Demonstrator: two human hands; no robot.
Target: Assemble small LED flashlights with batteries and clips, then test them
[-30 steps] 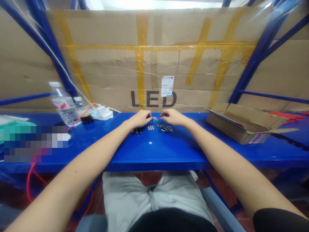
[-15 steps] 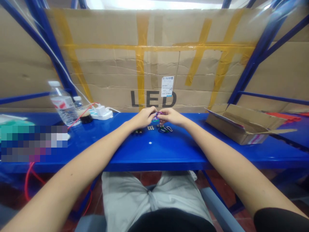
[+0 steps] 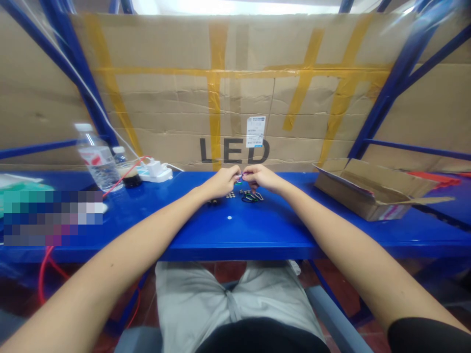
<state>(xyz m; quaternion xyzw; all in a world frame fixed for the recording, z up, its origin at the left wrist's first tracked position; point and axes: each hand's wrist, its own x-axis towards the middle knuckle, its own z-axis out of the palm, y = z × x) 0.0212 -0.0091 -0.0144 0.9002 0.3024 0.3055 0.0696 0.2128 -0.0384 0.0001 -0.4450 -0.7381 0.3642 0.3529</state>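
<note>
Both hands are way out at the far edge of the blue table (image 3: 257,230), fingertips pinched together on one tiny purple clip (image 3: 240,175) held just above the surface. The left hand (image 3: 220,182) and right hand (image 3: 262,177) are basically touching, each closed on its end of the clip; too small to tell how it's being worked. Right below them sits a little scatter of loose bits: a green clip (image 3: 249,198), a silver clip (image 3: 258,196), a cluster of small metal pieces (image 3: 230,195) and some dark ones (image 3: 212,201) by the left wrist. Off to the left there's a water bottle (image 3: 96,158) and a power strip (image 3: 156,171), and an open cardboard box (image 3: 371,189) on the right. My guess at the risk: a piece that small and probably springy could pop out of the pinch and skitter off, or a wrist could drop and sweep the loose pile around since it's right underneath.
</note>
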